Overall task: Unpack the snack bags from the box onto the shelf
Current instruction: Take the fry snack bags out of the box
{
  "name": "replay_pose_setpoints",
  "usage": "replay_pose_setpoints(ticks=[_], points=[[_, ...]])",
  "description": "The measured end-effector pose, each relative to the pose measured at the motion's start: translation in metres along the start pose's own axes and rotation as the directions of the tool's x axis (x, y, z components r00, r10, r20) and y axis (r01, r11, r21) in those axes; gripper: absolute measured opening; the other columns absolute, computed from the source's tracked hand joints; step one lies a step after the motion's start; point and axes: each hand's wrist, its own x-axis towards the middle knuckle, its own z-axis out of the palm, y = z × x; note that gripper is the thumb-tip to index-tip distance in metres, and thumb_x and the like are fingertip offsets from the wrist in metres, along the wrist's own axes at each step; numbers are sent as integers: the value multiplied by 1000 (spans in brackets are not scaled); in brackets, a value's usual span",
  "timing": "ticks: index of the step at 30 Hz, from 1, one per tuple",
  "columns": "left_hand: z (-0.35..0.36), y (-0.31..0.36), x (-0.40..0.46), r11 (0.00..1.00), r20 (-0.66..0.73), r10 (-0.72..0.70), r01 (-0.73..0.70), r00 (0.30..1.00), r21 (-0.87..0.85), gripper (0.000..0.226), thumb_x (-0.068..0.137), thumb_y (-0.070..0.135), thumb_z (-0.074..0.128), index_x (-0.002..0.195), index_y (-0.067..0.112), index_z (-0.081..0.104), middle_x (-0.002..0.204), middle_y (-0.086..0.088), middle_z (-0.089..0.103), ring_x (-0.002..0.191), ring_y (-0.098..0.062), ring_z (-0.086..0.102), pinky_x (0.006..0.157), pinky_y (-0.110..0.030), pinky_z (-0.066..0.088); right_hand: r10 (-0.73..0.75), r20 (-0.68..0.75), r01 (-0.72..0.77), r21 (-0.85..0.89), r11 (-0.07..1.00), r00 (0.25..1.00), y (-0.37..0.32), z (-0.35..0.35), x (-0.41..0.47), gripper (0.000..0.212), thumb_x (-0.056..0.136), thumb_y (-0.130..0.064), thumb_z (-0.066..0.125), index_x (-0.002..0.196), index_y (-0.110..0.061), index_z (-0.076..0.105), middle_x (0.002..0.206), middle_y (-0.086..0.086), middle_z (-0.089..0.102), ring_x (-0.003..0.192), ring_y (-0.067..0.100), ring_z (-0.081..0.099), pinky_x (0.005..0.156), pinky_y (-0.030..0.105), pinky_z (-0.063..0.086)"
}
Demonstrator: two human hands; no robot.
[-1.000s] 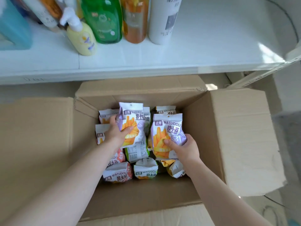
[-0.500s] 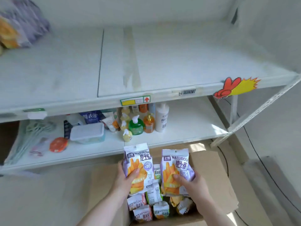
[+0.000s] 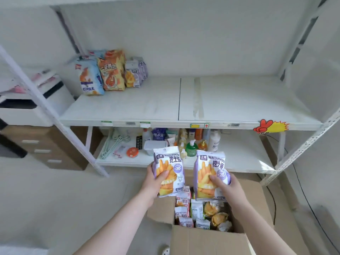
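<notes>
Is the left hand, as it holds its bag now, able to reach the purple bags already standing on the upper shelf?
Probably yes. The left hand grips a purple snack bag in open air above the box. Nothing stands between it and the purple bags at the back left of the upper shelf, though they sit deep.

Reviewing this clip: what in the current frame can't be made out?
Head view only:
- How many bags remain in the box: its near wall and the two held bags hide part of the inside.
- Left hand and right hand: most fingers are hidden behind the bags.
- Shelf-edge labels: too small and blurred to read.
- Bottles on the lower shelf: the upper shelf covers their tops.
</notes>
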Motion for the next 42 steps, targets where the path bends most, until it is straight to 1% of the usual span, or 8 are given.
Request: replay_pose_setpoints(ticks=[5,11,15,21,27,31,36,42], points=[[-44,19,-25,995,-62,34,-39,997,-91,45,91,16,64,131,20,45,117,4,66,95,-9,66,71,-28,54,-89,43,87,41,995,995,-30,37,-27,39,80,-28,79,112,-15,61,102,4,74,92,23,72,77,35,56],[-96,40,-11,989,-75,84,-93,994,-118,41,90,21,65,128,22,50,120,2,66,104,-14,65,84,-40,56,-127,83,127,9,992,988,-52,104,-26,37,78,-35,81,106,-13,67,98,6,76,93,27,72,89,49,57],[-151,54,6,981,-65,122,-131,990,-144,36,91,16,64,124,22,52,116,6,67,97,-7,67,71,-31,58,-129,67,129,10,992,989,-66,165,-22,34,75,-35,83,94,-9,71,98,18,74,94,35,70,91,56,53],[-277,81,34,979,-129,149,-165,980,-119,42,90,15,65,129,23,51,116,3,67,98,-14,68,75,-35,59,-130,110,120,92,989,985,-84,281,-27,21,82,-23,78,94,-9,71,91,9,76,74,15,72,72,31,58],[-372,103,59,977,-134,184,-196,974,-81,35,92,13,62,123,23,52,104,11,67,86,-2,66,61,-26,58,-121,117,104,145,984,986,-95,384,-26,21,80,-24,80,95,-12,73,98,10,76,96,29,72,96,46,53],[-395,111,85,979,-102,167,-177,981,-104,36,91,15,63,125,23,52,111,10,67,90,-5,68,75,-39,59,-95,121,73,177,981,988,-105,424,-13,20,82,-24,78,97,-14,72,99,6,77,99,26,71,100,44,52],[-390,115,127,983,-66,126,-134,990,-124,41,91,17,64,129,24,51,115,5,67,101,-11,67,81,-43,58,-55,104,32,204,978,993,-120,442,26,50,65,-45,84,101,-13,73,106,10,75,111,36,65,105,52,46],[-375,135,207,987,-43,152,-154,988,-51,53,82,30,70,132,29,50,119,6,67,107,-12,65,96,-45,51,-44,139,13,219,976,989,-147,461,95,36,76,-36,81,101,-12,72,104,11,75,102,32,70,101,54,49]])
